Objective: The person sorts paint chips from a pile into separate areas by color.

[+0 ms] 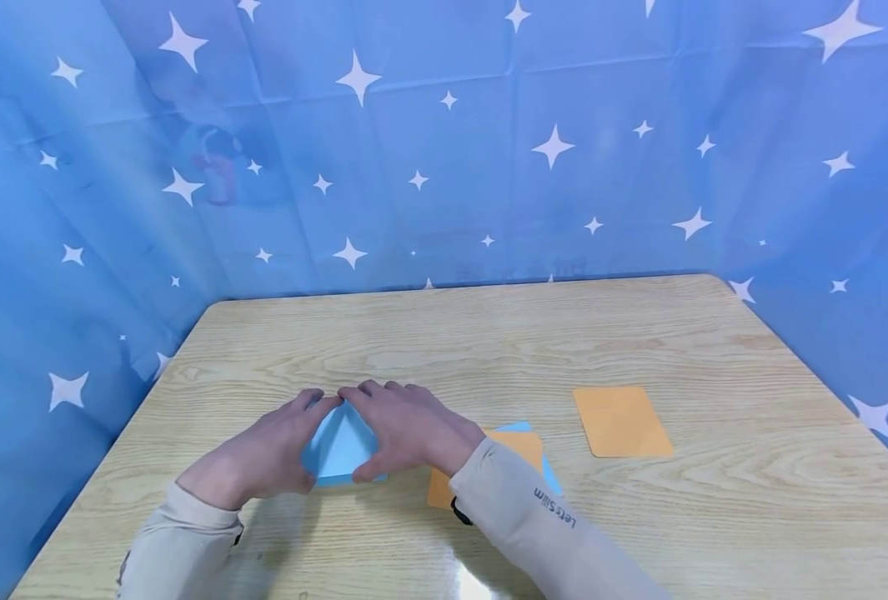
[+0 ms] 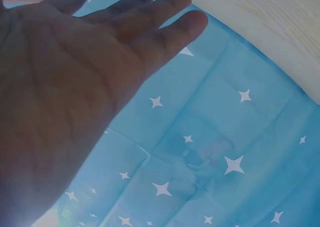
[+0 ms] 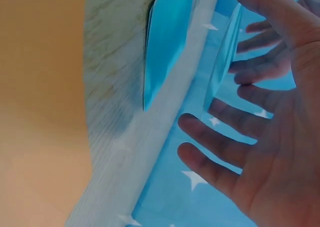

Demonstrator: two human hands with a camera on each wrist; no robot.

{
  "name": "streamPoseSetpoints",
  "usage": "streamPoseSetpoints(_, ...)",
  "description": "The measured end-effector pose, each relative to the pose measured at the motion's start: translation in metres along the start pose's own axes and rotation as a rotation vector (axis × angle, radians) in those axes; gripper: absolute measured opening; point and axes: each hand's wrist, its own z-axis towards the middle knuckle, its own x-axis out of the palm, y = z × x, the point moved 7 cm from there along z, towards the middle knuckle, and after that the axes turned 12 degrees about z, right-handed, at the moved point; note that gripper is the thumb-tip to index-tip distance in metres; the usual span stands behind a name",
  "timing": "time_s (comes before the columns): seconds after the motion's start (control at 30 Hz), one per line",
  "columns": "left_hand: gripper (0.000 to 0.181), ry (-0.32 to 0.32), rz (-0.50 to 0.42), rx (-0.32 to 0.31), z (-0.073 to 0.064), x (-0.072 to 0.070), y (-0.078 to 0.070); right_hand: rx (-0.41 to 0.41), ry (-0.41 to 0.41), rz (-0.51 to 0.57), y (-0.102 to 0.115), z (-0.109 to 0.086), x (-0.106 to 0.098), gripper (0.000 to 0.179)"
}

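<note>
Both hands are raised over the left front part of the wooden table [image 1: 383, 333], thumbs toward the near side and fingertips meeting at the far side. Between them is a light blue square sheet [image 1: 344, 442], which looks like paper and appears nearly edge-on as a thin blue sheet [image 3: 225, 57] in the right wrist view. The right hand [image 1: 402, 425] holds it with its thumb at one edge and index finger at the opposite edge. The left hand [image 1: 278, 450] grips its other side, partly hidden. More blue sheets [image 3: 167, 37] lie stacked on the table below.
Under the right forearm, an orange square sheet [image 1: 526, 446] overlaps a blue sheet [image 1: 552, 475]. Farther right lies another orange square sheet [image 1: 622, 422] with rounded corners. A blue curtain with white stars [image 1: 444, 150] hangs behind and beside the table.
</note>
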Motion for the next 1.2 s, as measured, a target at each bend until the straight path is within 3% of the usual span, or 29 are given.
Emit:
streamPoseSetpoints(0.23,0.102,0.038,0.025,-0.055,0.0,0.006,0.0,0.052,0.037,0.003,-0.005,-0.006,0.001,0.102)
streamPoseSetpoints(0.4,0.1,0.062,-0.006,-0.064,0.003,0.009,-0.008,0.078,0.018,0.046,-0.017,-0.026,-0.008,0.102)
streamPoseSetpoints(0.73,0.102,0.035,-0.077,-0.002,0.018,0.01,-0.04,0.129,-0.069,0.075,-0.067,-0.095,-0.032,0.098)
streamPoseSetpoints(0.93,0.103,0.06,-0.101,0.043,0.029,0.012,-0.065,0.131,-0.099,0.059,-0.085,-0.129,-0.037,0.096)
streamPoseSetpoints(1.2,0.109,0.093,0.041,0.143,0.043,0.027,-0.108,0.127,-0.043,0.055,-0.094,-0.148,-0.021,0.098)
